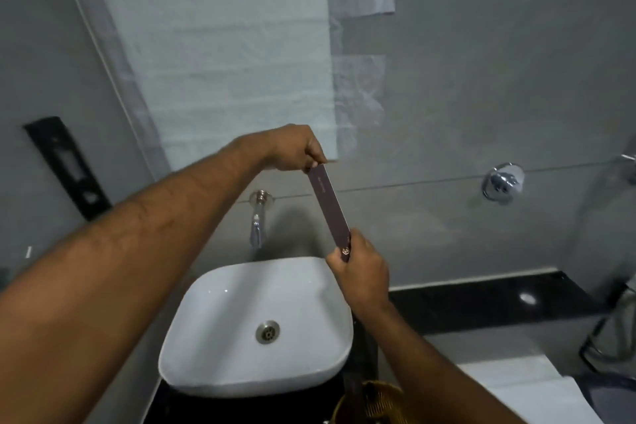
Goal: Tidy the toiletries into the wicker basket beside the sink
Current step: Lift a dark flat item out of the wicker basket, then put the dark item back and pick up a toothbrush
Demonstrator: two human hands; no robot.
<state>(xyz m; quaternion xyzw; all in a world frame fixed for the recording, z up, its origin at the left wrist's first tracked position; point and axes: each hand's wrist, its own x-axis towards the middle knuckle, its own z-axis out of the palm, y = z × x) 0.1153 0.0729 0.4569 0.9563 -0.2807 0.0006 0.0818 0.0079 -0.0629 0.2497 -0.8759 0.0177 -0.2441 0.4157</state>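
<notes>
Progress, early stage: a long flat maroon carton [328, 208] is held above the white ceramic basin [220, 330], its far end pinched by the left hand [296, 148], its near end by the right hand [361, 263]. Deposit in the yellow wicker basket [370, 403], near right on the worktop, is judged outstanding.

My two arms are bare from the frame edge to the wrist, no sleeves showing. My left hand [292, 148] and right hand [361, 268] are bare too. Fine hair shows along my left forearm.
</notes>
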